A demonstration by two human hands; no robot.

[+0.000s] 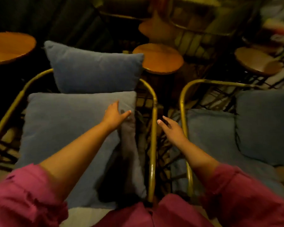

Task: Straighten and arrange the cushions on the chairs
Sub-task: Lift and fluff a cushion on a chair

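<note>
I see two chairs side by side, the left chair [152, 128] and the right chair [183, 112], both with gold metal tube frames, their arms standing close together. On the left chair a blue seat cushion [64, 128] lies flat and a blue back cushion [95, 71] stands upright behind it. The right chair carries its own blue cushions [261, 125]. Behind are several round wooden stools [159, 59], and the room is dim. My left hand [115, 114] rests on the seat cushion near its far right corner, its grip spread. My right hand [172, 128] hovers over the gap between the frames, grip spread, touching nothing. Both sleeves are pink
</note>
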